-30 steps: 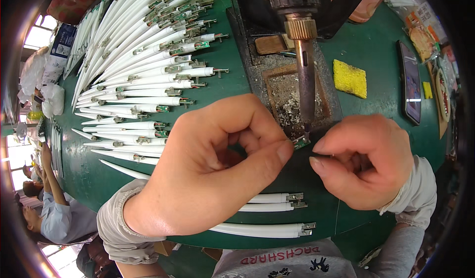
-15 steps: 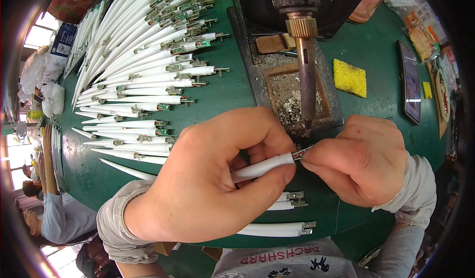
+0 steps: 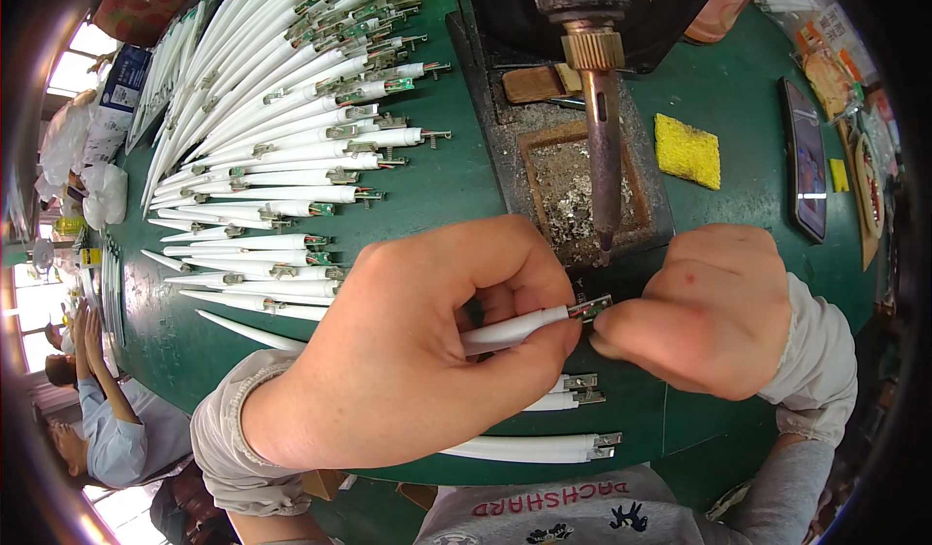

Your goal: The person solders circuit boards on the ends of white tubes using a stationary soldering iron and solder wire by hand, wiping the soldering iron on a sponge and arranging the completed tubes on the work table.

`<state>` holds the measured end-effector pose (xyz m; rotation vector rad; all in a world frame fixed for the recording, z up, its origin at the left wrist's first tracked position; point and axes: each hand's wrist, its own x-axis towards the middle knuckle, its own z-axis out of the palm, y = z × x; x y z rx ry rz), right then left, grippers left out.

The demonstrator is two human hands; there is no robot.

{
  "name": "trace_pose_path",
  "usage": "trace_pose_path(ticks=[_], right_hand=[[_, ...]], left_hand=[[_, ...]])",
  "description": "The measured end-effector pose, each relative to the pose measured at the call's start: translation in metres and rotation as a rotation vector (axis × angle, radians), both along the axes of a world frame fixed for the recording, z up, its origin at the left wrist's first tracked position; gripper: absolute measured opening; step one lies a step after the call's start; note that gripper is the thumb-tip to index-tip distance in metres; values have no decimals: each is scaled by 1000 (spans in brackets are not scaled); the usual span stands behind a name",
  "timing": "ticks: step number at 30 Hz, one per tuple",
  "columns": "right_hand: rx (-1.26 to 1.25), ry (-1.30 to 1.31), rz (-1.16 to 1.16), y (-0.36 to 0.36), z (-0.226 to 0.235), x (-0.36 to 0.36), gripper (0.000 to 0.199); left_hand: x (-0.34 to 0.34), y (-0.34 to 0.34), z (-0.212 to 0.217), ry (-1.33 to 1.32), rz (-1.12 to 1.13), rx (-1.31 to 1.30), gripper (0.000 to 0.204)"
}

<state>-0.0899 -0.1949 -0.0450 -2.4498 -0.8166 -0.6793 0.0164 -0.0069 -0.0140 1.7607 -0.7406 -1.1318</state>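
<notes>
My left hand point(image 3: 417, 351) is closed around a white tapered tube point(image 3: 515, 330), gripped between thumb and curled fingers. From the tube's right end sticks a small metal clip point(image 3: 590, 305) with thin wires and a bit of green circuit board. Just beside that end, my right hand point(image 3: 709, 317) has its thumb and index finger pressed together. Whatever they pinch, if anything, is hidden. Right above the two hands a soldering iron point(image 3: 603, 157) points straight down, its tip close to the metal clip. Several finished-looking white tubes point(image 3: 544, 448) lie below my left hand.
A fan of many white tubes point(image 3: 272, 128) covers the table's left side. Under the iron sits a tray point(image 3: 529, 171) of solder scraps. A yellow sponge point(image 3: 687, 152) and a phone point(image 3: 804, 162) lie to the right. Another person point(image 3: 131, 429) sits at far left.
My right fingers have drawn slightly back and down from the tube's end, so the metal clip shows more. The tube has tilted a little. At far left, the other person's hands have moved.
</notes>
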Motion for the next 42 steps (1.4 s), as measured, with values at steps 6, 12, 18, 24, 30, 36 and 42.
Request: trace_pose_path(ticks=[6, 12, 18, 24, 30, 36, 42], right_hand=[[448, 498, -141, 4, 5, -6, 14], [680, 785, -272, 8, 16, -8, 12], [791, 794, -222, 8, 14, -4, 15], [800, 754, -178, 9, 13, -3, 16], [812, 754, -165, 9, 12, -3, 17], [892, 756, -187, 11, 3, -2, 21], [895, 838, -232, 8, -3, -5, 24]], left_hand=[[1, -1, -1, 45, 129, -58, 12], [1, -3, -3, 30, 186, -100, 11], [1, -3, -2, 39, 210, -166, 12], [3, -2, -3, -28, 174, -200, 11], [4, -2, -3, -21, 171, -211, 11], [4, 1, 0, 119, 222, -207, 11], [0, 2, -3, 28, 154, -118, 11]])
